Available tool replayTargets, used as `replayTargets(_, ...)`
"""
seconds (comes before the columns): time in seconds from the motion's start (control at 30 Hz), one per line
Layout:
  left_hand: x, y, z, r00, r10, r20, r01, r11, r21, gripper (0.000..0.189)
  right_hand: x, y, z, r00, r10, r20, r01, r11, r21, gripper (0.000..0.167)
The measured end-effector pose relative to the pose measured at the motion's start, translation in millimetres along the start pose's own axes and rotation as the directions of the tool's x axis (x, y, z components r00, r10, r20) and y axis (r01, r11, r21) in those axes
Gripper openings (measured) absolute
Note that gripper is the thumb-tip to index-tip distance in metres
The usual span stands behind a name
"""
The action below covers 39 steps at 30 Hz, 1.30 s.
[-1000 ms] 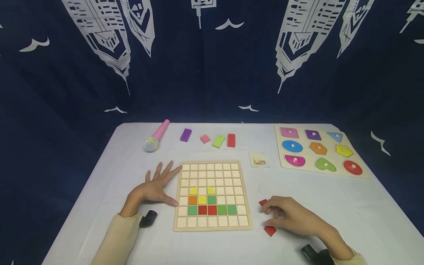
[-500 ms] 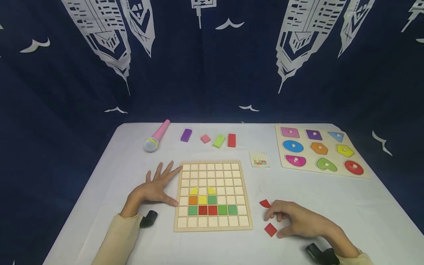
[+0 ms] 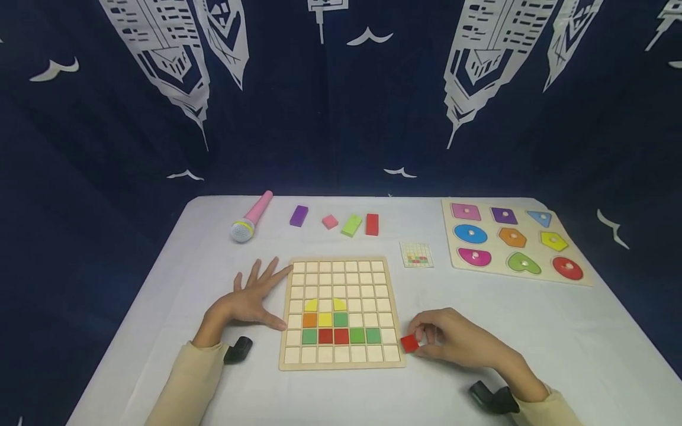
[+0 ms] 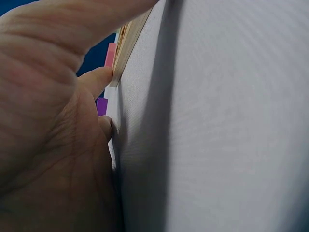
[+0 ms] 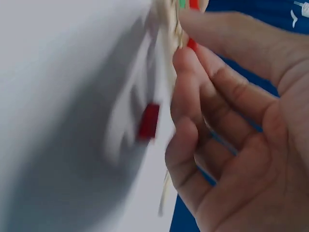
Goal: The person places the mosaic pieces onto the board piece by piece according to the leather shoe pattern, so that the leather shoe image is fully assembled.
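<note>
My left hand (image 3: 249, 302) lies spread at the left side of the wooden grid board (image 3: 343, 367), its thumb and index finger touching the frame. In the left wrist view the index fingertip meets the board's edge. Between thumb and fingers, my right hand (image 3: 458, 337) pinches a red square tile (image 3: 409, 343) beside the board's lower right edge. Another red piece (image 5: 148, 122) lies on the table in the right wrist view; the hand hides it from the head view. Yellow, orange, green and red tiles (image 3: 341, 336) sit in several cells of the board.
A small pattern card (image 3: 417, 255) lies beyond the board's upper right corner. A shape puzzle board (image 3: 498, 269) stands at the far right. Along the back are a pink toy microphone (image 3: 253, 217) and purple, pink, lime and red blocks (image 3: 372, 225).
My right hand has let one red piece lie on the table, taken hold of the red square tile and carried it left to the board's edge. The left hand has not moved.
</note>
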<state>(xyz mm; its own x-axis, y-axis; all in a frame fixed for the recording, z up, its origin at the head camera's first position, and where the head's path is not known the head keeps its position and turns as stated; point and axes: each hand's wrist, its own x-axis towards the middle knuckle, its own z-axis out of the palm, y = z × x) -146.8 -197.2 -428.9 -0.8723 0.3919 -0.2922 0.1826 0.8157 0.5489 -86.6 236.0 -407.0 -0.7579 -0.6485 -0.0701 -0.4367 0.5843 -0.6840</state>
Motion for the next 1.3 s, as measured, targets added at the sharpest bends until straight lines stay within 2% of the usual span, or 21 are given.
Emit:
replayTargets(0.13,-0.4,-0.7,1.0,1.000,0.003,-0.001,-0.003,1.000,-0.001,0.131,28.2,-13,5,0.999,0.011,-0.039,-0.012,1.000,-0.025,0.020)
replayTargets(0.3,0.4,-0.5,1.2,1.000,-0.010,-0.006,0.010,1.000,0.008,0.131,59.4,-28,14,0.998,0.023,-0.066,-0.023,1.000,0.008,0.018)
replayTargets(0.5,1.6,0.1,1.3,1.000,-0.009,-0.009,0.009,1.000,0.005,0.131,79.3,-30,25,1.000,0.026,-0.012,-0.025,0.999,0.046,0.020)
replayTargets(0.7,1.2,-0.4,1.1,1.000,0.000,-0.013,0.000,1.000,0.000,0.131,89.0,-32,30,0.997,0.075,-0.014,-0.074,0.997,0.008,0.020)
replayTargets(0.87,0.1,0.0,0.6,1.000,0.006,-0.012,-0.006,1.000,-0.006,0.132,91.5,-35,31,0.996,0.083,-0.007,-0.083,0.996,0.011,0.021)
replayTargets(1.03,-1.1,0.7,0.5,1.000,0.005,-0.018,-0.005,1.000,-0.007,0.131,93.3,-36,31,0.998,0.060,0.016,-0.061,0.998,0.036,0.017)
replayTargets(1.3,-1.3,1.0,0.8,1.000,0.010,-0.016,-0.010,1.000,0.001,0.130,88.4,-36,28,1.000,0.010,0.027,-0.010,1.000,0.020,0.005)
